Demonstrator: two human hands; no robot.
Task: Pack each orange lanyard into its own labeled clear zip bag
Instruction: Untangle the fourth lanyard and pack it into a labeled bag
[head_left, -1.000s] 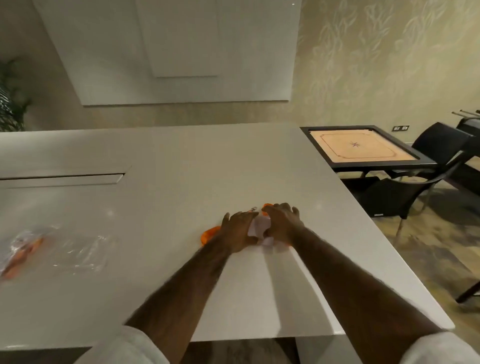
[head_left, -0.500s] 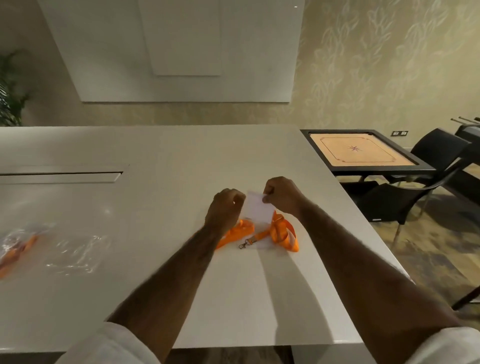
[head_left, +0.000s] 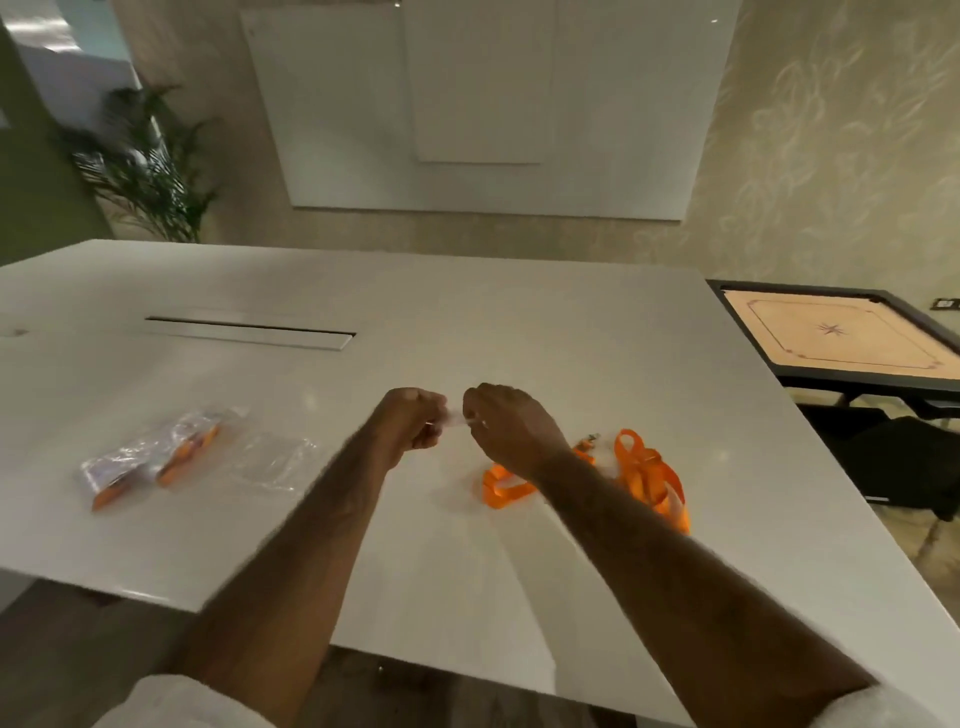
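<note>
My left hand (head_left: 410, 418) and my right hand (head_left: 506, 423) are raised a little above the white table (head_left: 571, 332), fingers pinched on a small pale piece (head_left: 456, 418) stretched between them; it looks like a label or thin plastic, blurred. A loose orange lanyard (head_left: 641, 475) lies on the table under and to the right of my right forearm, which hides its middle. At the left lies a clear zip bag with an orange lanyard inside (head_left: 150, 457), and beside it an empty clear zip bag (head_left: 272, 460).
A long slot (head_left: 249, 332) is set in the table top at the back left. A carrom board (head_left: 841, 338) on a dark stand sits beyond the table's right edge, with a dark chair (head_left: 893, 462) below it. A plant (head_left: 150, 166) stands back left.
Both hands lifted off the lanyard holding the small pale piece and now pinch it closer together. The view has swung right and down, so the bags sit nearer the middle.
</note>
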